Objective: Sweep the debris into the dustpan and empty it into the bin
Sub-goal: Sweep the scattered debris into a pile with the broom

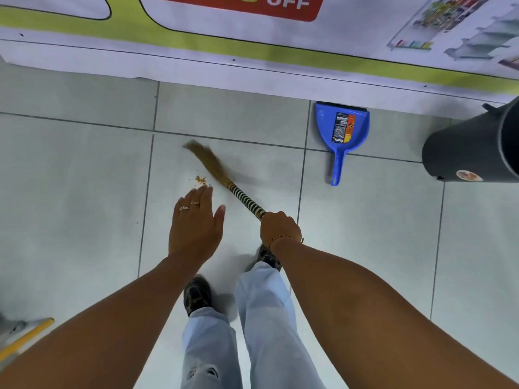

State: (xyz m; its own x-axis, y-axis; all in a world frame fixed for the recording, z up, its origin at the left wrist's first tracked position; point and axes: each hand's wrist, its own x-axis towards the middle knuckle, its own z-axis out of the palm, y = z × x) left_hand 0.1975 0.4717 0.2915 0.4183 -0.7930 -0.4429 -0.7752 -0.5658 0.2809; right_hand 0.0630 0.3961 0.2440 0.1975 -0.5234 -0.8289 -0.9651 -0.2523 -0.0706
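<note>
A small heap of orange-brown debris (200, 180) lies on the pale floor tiles, just left of the broom's bristles. My right hand (279, 227) grips the striped handle of a short grass broom (216, 167), whose blurred bristle end points up and left. Flat and empty, my left hand (195, 224) hovers with its fingertips just below the debris. A blue dustpan (342, 130) with a label inside lies on the floor to the right, mouth toward the wall, handle toward me. The dark bin (471, 147) stands at the right edge.
A banner-covered wall or counter front (252, 68) runs across the top. My two feet in dark shoes (196, 294) stand below the hands. A yellow-edged object (25, 339) pokes in at the lower left.
</note>
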